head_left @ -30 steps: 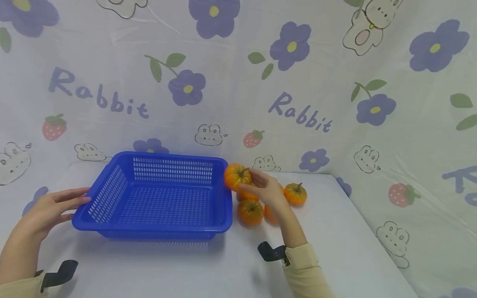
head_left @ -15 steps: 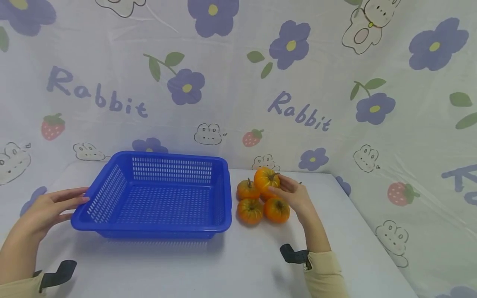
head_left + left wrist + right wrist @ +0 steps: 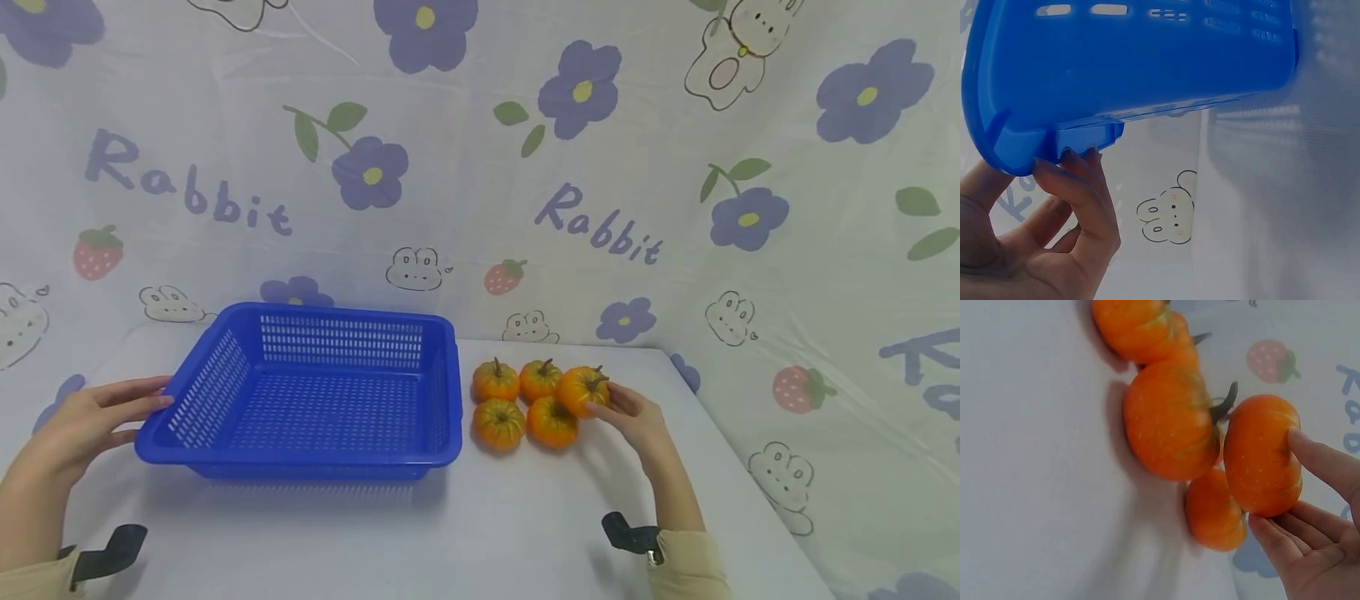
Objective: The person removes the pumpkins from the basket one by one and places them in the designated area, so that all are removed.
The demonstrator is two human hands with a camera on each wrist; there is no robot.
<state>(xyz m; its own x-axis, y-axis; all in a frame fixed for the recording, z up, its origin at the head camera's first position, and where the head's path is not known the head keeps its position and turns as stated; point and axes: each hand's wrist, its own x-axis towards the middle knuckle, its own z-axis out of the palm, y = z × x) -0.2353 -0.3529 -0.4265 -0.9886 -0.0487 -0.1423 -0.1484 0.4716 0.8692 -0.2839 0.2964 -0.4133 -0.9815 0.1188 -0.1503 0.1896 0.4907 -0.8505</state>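
Observation:
My right hand point(image 3: 633, 417) holds a small orange pumpkin point(image 3: 583, 392) with a dark stem, raised over the right end of a pumpkin group. In the right wrist view the thumb lies on one side of this pumpkin point(image 3: 1263, 456) and the fingers on the other. Another pumpkin point(image 3: 1213, 509) shows partly behind it. Two pumpkins stand at the back, one left point(image 3: 495, 382) and one beside it point(image 3: 540, 380); two more point(image 3: 498, 425) stand in front. On the left, my left hand point(image 3: 82, 429) grips the rim of a blue plastic basket point(image 3: 300, 458), fingertips under the lip point(image 3: 1088, 137).
The basket, with slotted walls, has nothing in it and stands left of the pumpkins on a white table point(image 3: 480, 533). A white curtain point(image 3: 465, 150) printed with flowers, rabbits and strawberries hangs behind the table and along its right side.
My right hand has carried the pumpkin rightward from the basket's right rim, across the group, to the group's right end, and lower. My left hand stays at the basket rim.

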